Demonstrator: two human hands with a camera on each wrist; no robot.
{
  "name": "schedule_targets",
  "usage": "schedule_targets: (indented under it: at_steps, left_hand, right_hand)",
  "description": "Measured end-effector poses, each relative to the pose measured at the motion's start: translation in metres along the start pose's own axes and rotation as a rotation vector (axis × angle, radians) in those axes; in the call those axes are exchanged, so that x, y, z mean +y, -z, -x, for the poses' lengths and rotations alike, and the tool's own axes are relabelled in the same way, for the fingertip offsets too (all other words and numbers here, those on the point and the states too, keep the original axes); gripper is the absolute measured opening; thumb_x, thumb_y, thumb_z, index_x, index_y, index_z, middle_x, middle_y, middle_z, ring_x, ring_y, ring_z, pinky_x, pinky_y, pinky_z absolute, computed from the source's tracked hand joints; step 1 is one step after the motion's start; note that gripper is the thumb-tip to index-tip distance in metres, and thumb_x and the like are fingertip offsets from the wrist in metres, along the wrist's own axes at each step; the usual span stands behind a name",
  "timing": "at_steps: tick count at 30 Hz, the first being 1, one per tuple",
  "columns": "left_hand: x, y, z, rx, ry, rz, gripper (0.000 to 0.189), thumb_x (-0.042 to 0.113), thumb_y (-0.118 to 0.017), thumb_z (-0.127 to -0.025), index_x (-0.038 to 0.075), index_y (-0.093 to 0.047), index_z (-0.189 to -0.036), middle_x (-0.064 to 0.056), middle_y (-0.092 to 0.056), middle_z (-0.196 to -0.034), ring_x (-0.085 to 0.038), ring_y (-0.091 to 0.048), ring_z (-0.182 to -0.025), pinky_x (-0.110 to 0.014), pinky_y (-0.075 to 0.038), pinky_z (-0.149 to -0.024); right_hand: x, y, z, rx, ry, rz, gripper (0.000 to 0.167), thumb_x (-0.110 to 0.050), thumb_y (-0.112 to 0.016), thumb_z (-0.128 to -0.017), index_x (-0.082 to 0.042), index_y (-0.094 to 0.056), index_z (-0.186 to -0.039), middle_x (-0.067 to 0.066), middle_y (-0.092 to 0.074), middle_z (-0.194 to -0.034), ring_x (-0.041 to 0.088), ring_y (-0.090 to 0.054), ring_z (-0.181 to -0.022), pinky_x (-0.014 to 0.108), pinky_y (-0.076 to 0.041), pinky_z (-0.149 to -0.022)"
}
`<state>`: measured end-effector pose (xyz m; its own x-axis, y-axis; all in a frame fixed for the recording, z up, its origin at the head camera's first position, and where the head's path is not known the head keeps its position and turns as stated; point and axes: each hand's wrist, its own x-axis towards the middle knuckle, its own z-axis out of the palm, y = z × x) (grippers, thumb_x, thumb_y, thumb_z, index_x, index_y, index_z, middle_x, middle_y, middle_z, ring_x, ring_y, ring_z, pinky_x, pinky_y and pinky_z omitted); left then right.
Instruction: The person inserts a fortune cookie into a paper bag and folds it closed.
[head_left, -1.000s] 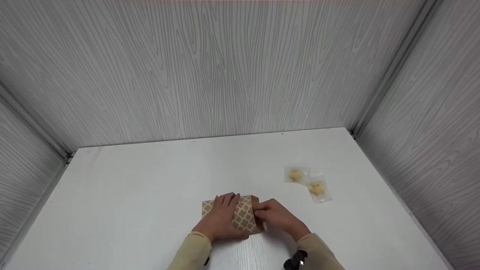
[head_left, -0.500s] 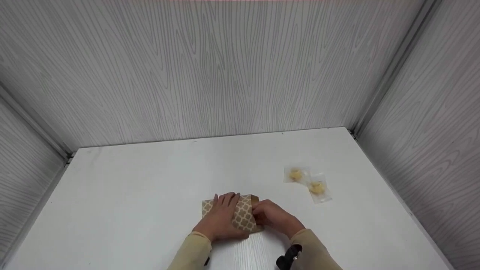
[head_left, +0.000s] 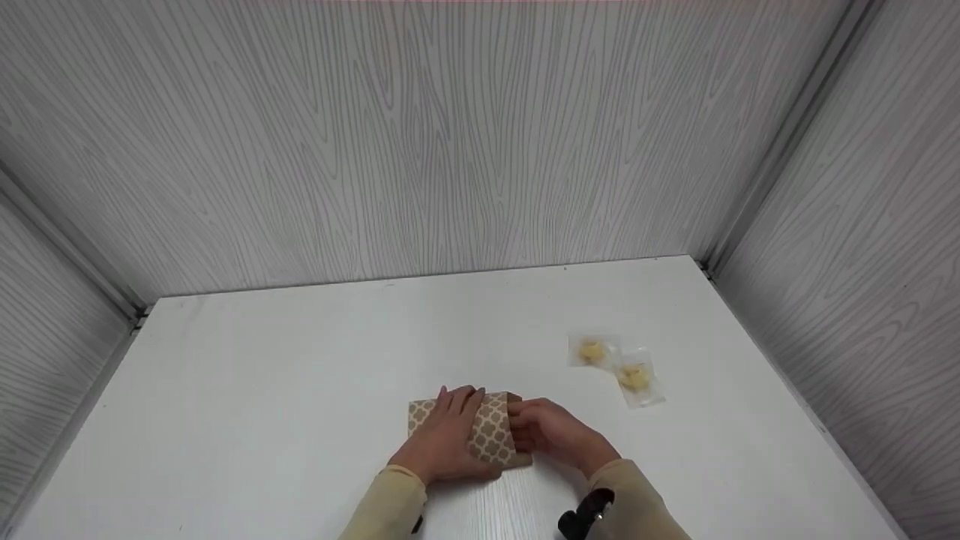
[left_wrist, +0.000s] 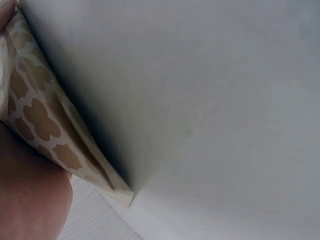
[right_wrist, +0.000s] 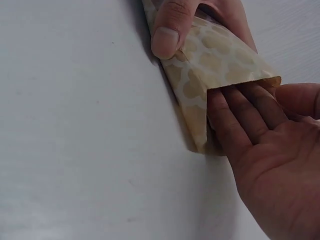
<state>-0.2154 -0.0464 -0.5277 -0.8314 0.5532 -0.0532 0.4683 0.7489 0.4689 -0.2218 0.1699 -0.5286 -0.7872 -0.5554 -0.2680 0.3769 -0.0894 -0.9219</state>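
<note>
Partway inside: the right hand [head_left: 559, 431] in a tan-and-cream patterned paper bag [head_left: 493, 431]

From the head, the bag lies low on the white tabletop [head_left: 300, 390], mouth facing right, tan quatrefoils outlined in cream. The left hand [head_left: 444, 441] spans it, gripping it between thumb and fingers. Two small clear sachets with yellow contents [head_left: 634, 377] lie beyond the right hand, just beside each other.

From the left wrist, the bag shows a creased side ending in a sharp corner.

From the right wrist, its mouth gapes, upper edge peaked; the right hand's straight fingers reach in, fingertips hidden.
</note>
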Motion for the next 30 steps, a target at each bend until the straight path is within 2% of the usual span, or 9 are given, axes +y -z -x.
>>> schedule_targets:
  at_steps: [3,5,8,13,16,22,25,28,30]
  left_hand:
    - [0.002,0.0,0.0,0.0,0.001,-0.001,0.117,0.062,-0.08,-0.069,0.004,-0.025,-0.155,-0.013,-0.027,-0.154,-0.031,-0.018,-0.144,-0.042,-0.007,-0.119]
    - [0.002,0.0,-0.001,0.005,-0.002,-0.006,0.117,0.061,-0.08,-0.068,0.005,-0.025,-0.155,-0.013,-0.027,-0.154,-0.031,-0.018,-0.145,-0.042,-0.007,-0.119]
    - [0.004,0.001,0.0,0.012,-0.02,-0.016,0.116,0.061,-0.08,-0.068,0.004,-0.026,-0.154,-0.014,-0.028,-0.153,-0.032,-0.019,-0.144,-0.043,-0.006,-0.119]
    - [0.004,0.002,0.0,0.026,-0.039,-0.03,0.116,0.059,-0.08,-0.069,0.002,-0.026,-0.153,-0.015,-0.03,-0.152,-0.031,-0.022,-0.143,-0.044,-0.004,-0.119]
    - [0.003,0.002,0.0,0.038,-0.046,-0.048,0.115,0.058,-0.08,-0.069,0.001,-0.026,-0.153,-0.015,-0.031,-0.151,-0.031,-0.024,-0.142,-0.045,-0.005,-0.119]
    - [0.001,0.0,0.0,0.034,-0.06,-0.072,0.113,0.058,-0.078,-0.07,0.001,-0.026,-0.153,-0.015,-0.031,-0.15,-0.031,-0.025,-0.141,-0.045,-0.006,-0.119]
    - [-0.001,0.0,0.0,0.024,-0.048,-0.053,0.114,0.059,-0.078,-0.071,0.002,-0.024,-0.154,-0.014,-0.029,-0.152,-0.03,-0.023,-0.142,-0.044,-0.005,-0.119]
    - [-0.001,0.001,0.0,0.005,-0.025,-0.031,0.116,0.061,-0.078,-0.071,0.003,-0.022,-0.155,-0.014,-0.027,-0.154,-0.03,-0.02,-0.144,-0.043,-0.004,-0.119]
    - [-0.002,0.001,0.0,-0.009,-0.009,-0.024,0.117,0.062,-0.077,-0.071,0.004,-0.02,-0.156,-0.014,-0.026,-0.155,-0.029,-0.018,-0.144,-0.043,-0.003,-0.119]
  right_hand:
    - [0.002,-0.004,-0.001,-0.025,-0.041,-0.061,0.025,-0.003,-0.044,-0.089,-0.003,-0.066,-0.1,0.005,-0.065,-0.087,0.016,-0.061,-0.079,0.029,-0.051,-0.073]
    - [0.003,-0.006,-0.002,-0.024,-0.057,-0.102,0.022,-0.005,-0.043,-0.088,-0.006,-0.063,-0.095,0.003,-0.063,-0.084,0.015,-0.059,-0.076,0.028,-0.05,-0.069]
    - [0.004,-0.008,-0.002,-0.01,-0.063,-0.146,0.025,-0.004,-0.04,-0.084,-0.007,-0.062,-0.096,0.003,-0.062,-0.086,0.015,-0.058,-0.075,0.028,-0.05,-0.068]
    - [0.007,-0.01,-0.005,0.016,-0.043,-0.22,0.033,0.004,-0.037,-0.072,-0.005,-0.062,-0.093,0.003,-0.059,-0.088,0.014,-0.055,-0.077,0.025,-0.048,-0.064]
    - [0.009,-0.011,-0.006,0.021,-0.025,-0.22,0.035,0.01,-0.038,-0.068,-0.005,-0.06,-0.09,0.002,-0.058,-0.089,0.013,-0.054,-0.08,0.021,-0.047,-0.063]
    - [0.009,-0.013,-0.007,0.02,-0.025,-0.12,0.037,0.014,-0.04,-0.063,-0.008,-0.061,-0.085,0.002,-0.057,-0.085,0.012,-0.053,-0.075,0.017,-0.044,-0.055]
    - [0.006,-0.012,-0.008,0.014,-0.009,-0.071,0.042,0.014,-0.041,-0.062,-0.005,-0.065,-0.09,0.003,-0.059,-0.09,0.015,-0.053,-0.077,0.02,-0.045,-0.058]
    - [0.002,-0.008,-0.006,0.012,0.002,-0.042,0.053,0.015,-0.04,-0.065,0.002,-0.067,-0.108,0.007,-0.061,-0.099,0.017,-0.055,-0.085,0.025,-0.047,-0.066]
    - [-0.002,-0.003,-0.002,0.03,0.001,-0.005,0.054,0.014,-0.041,-0.072,0.006,-0.064,-0.121,0.01,-0.065,-0.106,0.019,-0.061,-0.09,0.028,-0.052,-0.072]
